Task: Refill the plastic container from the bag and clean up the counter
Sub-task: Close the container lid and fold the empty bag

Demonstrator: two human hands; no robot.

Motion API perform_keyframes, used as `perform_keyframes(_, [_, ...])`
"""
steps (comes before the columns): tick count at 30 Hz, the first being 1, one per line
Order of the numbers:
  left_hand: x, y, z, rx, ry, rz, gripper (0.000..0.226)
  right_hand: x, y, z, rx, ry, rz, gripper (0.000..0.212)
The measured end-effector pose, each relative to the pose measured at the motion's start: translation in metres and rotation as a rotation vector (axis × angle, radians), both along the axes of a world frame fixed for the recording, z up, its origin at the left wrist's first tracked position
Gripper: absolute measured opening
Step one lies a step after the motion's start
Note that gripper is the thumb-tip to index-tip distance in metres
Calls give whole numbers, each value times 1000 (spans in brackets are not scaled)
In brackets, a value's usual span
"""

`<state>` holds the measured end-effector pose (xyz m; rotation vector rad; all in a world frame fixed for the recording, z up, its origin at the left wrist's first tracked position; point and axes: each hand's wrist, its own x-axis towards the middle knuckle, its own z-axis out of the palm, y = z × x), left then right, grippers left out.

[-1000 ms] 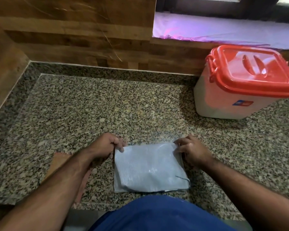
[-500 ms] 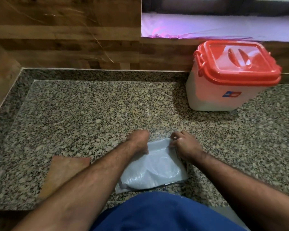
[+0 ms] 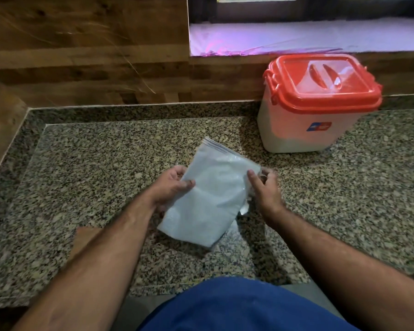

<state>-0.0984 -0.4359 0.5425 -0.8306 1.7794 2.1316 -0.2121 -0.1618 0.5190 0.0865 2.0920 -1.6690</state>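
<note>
Two hands hold one pale plastic bag (image 3: 208,199) above the speckled counter (image 3: 105,163), near the front edge and left of the container. The left hand (image 3: 171,187) grips the bag's left side, thumb on top and fingers curled underneath. The right hand (image 3: 264,187) pinches the bag's right edge, its fingers (image 3: 251,177) bent onto the film.

The bag looks flat, thin and limp, so it is probably close to empty and very light. It should crumple or fold easily. The shiny film may slip between dry fingers, so a pinch at the stiffer ribbed seam at its far corner, or at the side edges as now, seems the surest hold.

The plastic container (image 3: 308,125) stands at the far right against the wall with its red lid (image 3: 325,82) on. It looks rigid and, being filled with something pale, fairly heavy. It would be best lifted by the sides with both hands.

A brown cloth or card (image 3: 86,237) lies on the counter at the near left; I cannot tell which.
</note>
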Motion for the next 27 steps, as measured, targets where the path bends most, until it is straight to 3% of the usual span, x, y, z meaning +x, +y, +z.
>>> perform_keyframes(3, [-1,12,-1,167,131,171,49,-1,-12,8,-213,-231,99,78])
perform_keyframes(5, [0,22,-5,216,171,249,51,-1,-18,16,-263,-274,196,52])
perform_keyframes(7, [2,29,-10,240,188,292,43,-5,-21,23,-257,-299,265,40])
perform_keyframes(10, [11,32,-18,234,186,275,40,-12,-20,26,-234,-343,325,48])
perform_keyframes(13, [23,28,-18,200,193,198,54,-17,-17,25,-224,-351,331,57])
perform_keyframes(18, [31,18,-10,127,183,101,50,-16,-13,23,-303,-340,336,64])
perform_keyframes(24, [32,15,-14,137,188,208,35,-14,-14,34,-367,-459,219,35])
perform_keyframes(27, [33,22,-11,101,179,227,22,-20,-9,35,-382,-562,149,36])
